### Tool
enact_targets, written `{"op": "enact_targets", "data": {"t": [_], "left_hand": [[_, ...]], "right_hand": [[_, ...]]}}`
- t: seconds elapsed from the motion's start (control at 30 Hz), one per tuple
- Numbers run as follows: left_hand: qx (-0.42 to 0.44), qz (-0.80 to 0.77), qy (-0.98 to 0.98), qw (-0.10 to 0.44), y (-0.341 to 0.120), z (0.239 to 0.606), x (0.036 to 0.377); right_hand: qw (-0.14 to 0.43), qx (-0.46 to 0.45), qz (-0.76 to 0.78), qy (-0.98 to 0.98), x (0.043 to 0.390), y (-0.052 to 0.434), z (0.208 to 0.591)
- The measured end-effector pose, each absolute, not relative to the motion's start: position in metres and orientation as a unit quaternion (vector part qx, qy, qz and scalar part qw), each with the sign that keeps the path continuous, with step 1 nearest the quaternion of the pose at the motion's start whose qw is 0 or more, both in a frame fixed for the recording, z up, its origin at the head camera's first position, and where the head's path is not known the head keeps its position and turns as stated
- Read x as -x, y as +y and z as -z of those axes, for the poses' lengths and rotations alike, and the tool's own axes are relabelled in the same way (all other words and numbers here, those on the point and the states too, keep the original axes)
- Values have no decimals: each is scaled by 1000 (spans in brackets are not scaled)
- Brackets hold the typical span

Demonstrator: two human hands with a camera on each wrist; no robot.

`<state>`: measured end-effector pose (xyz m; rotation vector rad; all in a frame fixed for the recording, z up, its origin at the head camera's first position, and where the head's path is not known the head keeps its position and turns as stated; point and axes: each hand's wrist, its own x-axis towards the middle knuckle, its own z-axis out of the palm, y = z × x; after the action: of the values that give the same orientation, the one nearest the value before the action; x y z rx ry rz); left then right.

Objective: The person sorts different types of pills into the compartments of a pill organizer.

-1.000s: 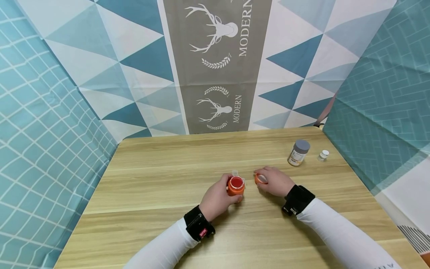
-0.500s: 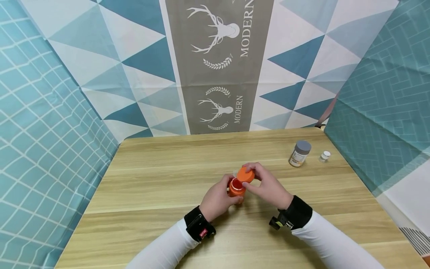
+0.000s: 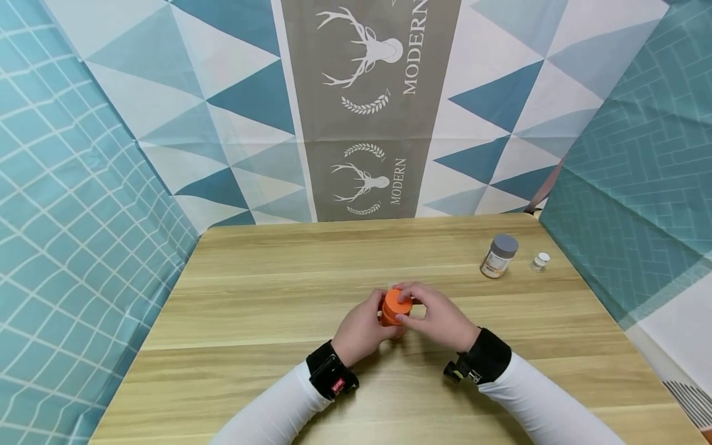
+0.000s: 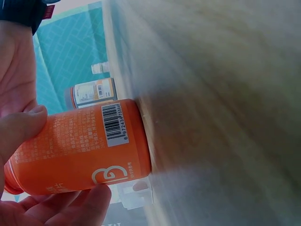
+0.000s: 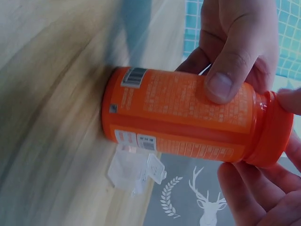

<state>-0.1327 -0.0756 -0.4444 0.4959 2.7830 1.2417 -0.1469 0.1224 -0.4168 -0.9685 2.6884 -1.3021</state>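
Note:
An orange bottle (image 5: 178,115) with printed labels and a barcode stands upright on the table. My left hand (image 3: 358,330) grips its body, thumb on one side and fingers on the other. On the bottle's mouth sits an orange cap (image 3: 398,301), pinched at its rim between the thumb and fingers of my right hand (image 3: 442,318). Whether the cap's thread is engaged cannot be seen. Behind the bottle is a small clear plastic box (image 5: 127,169) with its lid open; a pale piece seems to lie inside, and the bottle hides most of it in the head view.
On the wooden table (image 3: 250,296), a jar with a grey lid (image 3: 499,256) stands at the back right. Beside it is a small white-capped vial (image 3: 540,262). Patterned cloth walls (image 3: 361,123) border the table at the back and both sides.
My right hand has picked the orange cap up from the table, brought it left and set it over the bottle's opening. The left hand has kept its grip on the bottle.

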Motion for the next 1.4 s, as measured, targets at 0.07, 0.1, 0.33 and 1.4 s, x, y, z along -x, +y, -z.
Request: {"op": "enact_targets", "data": {"t": [0.07,0.1,0.33,1.4], "left_hand": [[-162,-402,901,27,-76,445,133],[-163,-402,901,27,-76,445,133],[-163,-394,904,23,-76,445,132],[-158,-422,892,46,-77,446,134]], "right_hand": [[-14,327,388,862,147,122,416],[-21,337,373,864,147,122,415],[-38,372,291,881,147,122,408],[65,392,274,876,152,120,397]]}}
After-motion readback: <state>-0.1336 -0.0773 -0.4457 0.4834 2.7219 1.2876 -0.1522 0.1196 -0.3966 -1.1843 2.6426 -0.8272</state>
